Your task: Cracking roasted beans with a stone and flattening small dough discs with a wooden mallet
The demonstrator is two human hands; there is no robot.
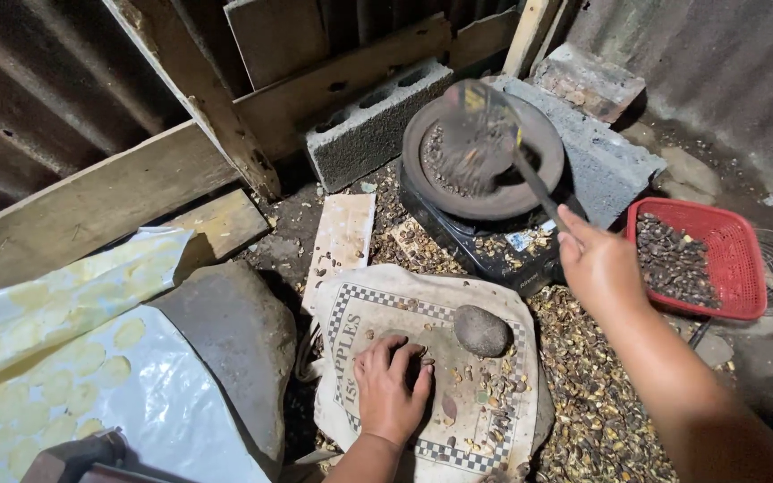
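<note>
Far out from the left hand [391,385], a crumpled plastic sheet [73,358] with pale yellow spots covers the floor, and a big grey rock [234,340] sits between that sheet and the hand. The left hand lies palm down on a printed sack [386,313] spread over the ground, its fingers curled over something small that I can't make out from here. Broken shells and kernels [485,402] are scattered just past its fingertips, and a rounded grey stone [482,330] rests on the sack a little beyond them, apart from the hand. Above the sack a concrete block [378,121] leans against wooden planks.

The right hand [597,268] is closed round the handle of a ladle [480,143], whose blurred scoop hangs over a shallow round pan [485,192] holding dark seeds. The pan stands on a small black stove [485,246], just below and ahead of the grip. Husks litter the ground under that wrist. Just beside the right hand, on its outer side, is a red plastic basket [740,268] holding more dark seeds.
</note>
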